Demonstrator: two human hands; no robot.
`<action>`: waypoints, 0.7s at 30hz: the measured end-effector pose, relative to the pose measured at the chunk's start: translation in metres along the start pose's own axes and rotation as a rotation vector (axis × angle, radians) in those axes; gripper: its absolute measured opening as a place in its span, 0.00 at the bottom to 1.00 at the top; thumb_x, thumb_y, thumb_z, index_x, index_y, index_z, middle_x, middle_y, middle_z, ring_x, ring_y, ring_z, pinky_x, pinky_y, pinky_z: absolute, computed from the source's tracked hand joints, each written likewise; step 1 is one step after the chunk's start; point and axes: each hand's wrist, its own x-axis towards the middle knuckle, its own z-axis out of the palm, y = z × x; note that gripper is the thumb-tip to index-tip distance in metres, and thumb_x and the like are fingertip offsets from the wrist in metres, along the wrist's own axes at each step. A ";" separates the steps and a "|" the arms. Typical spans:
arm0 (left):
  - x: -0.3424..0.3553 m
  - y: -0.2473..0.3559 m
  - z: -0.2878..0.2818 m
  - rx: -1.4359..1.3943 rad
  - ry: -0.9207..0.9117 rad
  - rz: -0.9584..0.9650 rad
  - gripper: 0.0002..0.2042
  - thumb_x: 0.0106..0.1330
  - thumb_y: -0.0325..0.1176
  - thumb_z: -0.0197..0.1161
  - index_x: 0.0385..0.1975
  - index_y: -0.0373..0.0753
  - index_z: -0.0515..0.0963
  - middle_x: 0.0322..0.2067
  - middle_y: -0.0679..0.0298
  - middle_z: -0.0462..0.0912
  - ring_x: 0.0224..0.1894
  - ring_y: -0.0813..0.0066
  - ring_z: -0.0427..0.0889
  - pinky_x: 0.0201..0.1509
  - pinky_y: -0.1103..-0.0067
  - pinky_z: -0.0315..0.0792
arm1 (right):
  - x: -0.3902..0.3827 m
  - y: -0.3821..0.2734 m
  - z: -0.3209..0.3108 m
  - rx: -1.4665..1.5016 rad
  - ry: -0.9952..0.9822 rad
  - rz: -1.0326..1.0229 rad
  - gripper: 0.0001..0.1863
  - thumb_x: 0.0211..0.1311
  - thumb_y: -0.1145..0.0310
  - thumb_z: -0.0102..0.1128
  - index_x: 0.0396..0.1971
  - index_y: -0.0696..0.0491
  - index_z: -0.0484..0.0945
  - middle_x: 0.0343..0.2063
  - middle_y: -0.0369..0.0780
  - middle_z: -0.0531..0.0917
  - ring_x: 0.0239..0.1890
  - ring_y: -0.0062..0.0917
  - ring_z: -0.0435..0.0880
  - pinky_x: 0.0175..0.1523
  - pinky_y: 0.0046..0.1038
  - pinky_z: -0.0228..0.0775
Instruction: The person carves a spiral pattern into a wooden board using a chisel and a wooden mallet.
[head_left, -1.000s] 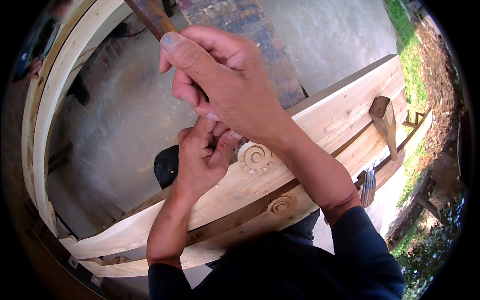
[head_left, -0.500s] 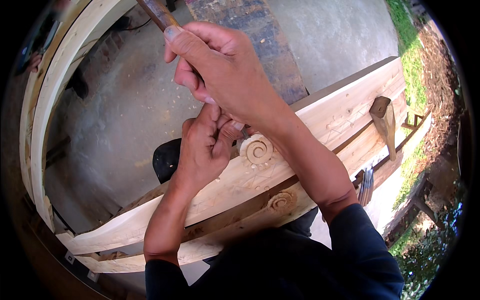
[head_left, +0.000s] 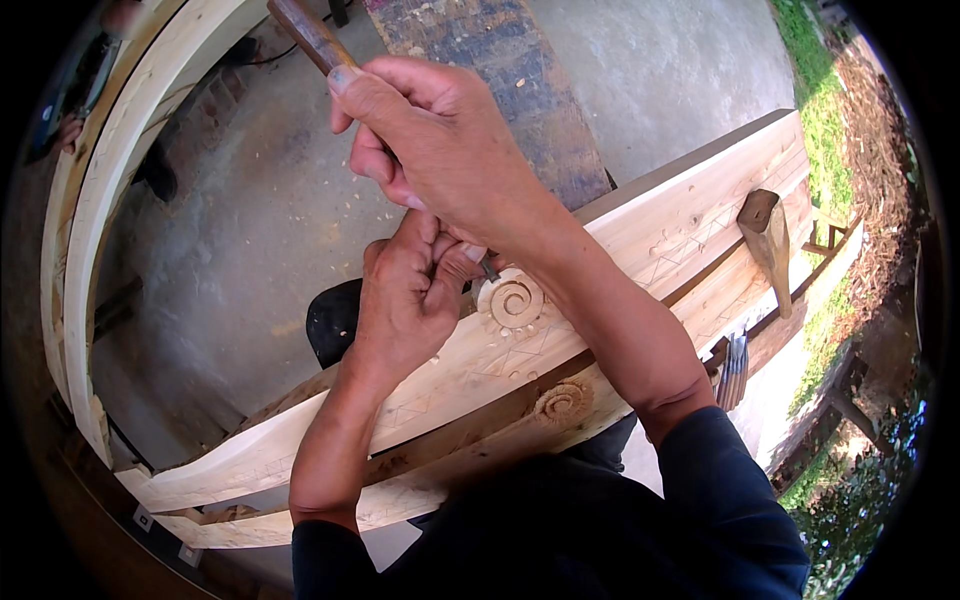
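Observation:
My right hand [head_left: 440, 140] is closed around the wooden handle [head_left: 308, 36] of a carving chisel, thumb lying along it. Lower down, my left hand [head_left: 410, 285] pinches the chisel's blade close to its end and rests by the edge of a pale wooden beam. The short metal tip [head_left: 490, 270] shows past the left fingers, at the upper left rim of a carved spiral rosette [head_left: 516, 303]. Most of the blade is hidden by my hands. Pencilled zigzag lines run along the beam [head_left: 420, 410] on both sides of the rosette.
A second beam nearer me carries a similar rosette [head_left: 563, 402]. A wooden mallet [head_left: 768, 245] lies across the beams at right, with several chisels [head_left: 733, 372] below it. A stained plank [head_left: 490, 70] lies beyond. Curved timbers [head_left: 85, 220] stand at left, a person's hand [head_left: 70, 132] behind them.
The chisel handle has tilted slightly left, and my right hand has dipped a little. A bit more of the metal tip shows at the rosette's rim. My left hand stays in place.

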 end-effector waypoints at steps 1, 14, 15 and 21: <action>0.000 0.000 -0.001 0.018 -0.003 0.012 0.08 0.80 0.25 0.59 0.53 0.31 0.77 0.40 0.61 0.90 0.41 0.81 0.86 0.46 0.77 0.84 | -0.001 0.001 -0.001 -0.008 -0.006 0.015 0.19 0.77 0.58 0.60 0.30 0.58 0.79 0.15 0.34 0.76 0.16 0.13 0.70 0.21 0.22 0.61; 0.001 -0.006 -0.008 -0.301 -0.089 -0.028 0.24 0.86 0.50 0.47 0.50 0.30 0.76 0.45 0.50 0.90 0.46 0.64 0.92 0.54 0.70 0.85 | 0.000 -0.017 -0.037 0.402 0.078 0.151 0.23 0.85 0.47 0.48 0.47 0.55 0.76 0.20 0.32 0.74 0.12 0.12 0.61 0.18 0.18 0.51; 0.003 -0.005 -0.007 -0.259 -0.067 -0.021 0.24 0.86 0.50 0.47 0.49 0.30 0.77 0.45 0.50 0.90 0.46 0.64 0.92 0.53 0.70 0.85 | 0.001 -0.022 -0.040 0.385 0.115 0.096 0.23 0.85 0.46 0.48 0.48 0.55 0.75 0.20 0.32 0.74 0.11 0.12 0.60 0.17 0.18 0.50; 0.002 -0.002 -0.002 -0.059 0.032 0.051 0.16 0.83 0.39 0.58 0.48 0.28 0.82 0.39 0.54 0.92 0.41 0.69 0.92 0.49 0.74 0.86 | -0.003 -0.026 -0.027 0.259 0.083 0.063 0.22 0.85 0.50 0.48 0.45 0.56 0.78 0.18 0.34 0.75 0.12 0.13 0.60 0.18 0.19 0.50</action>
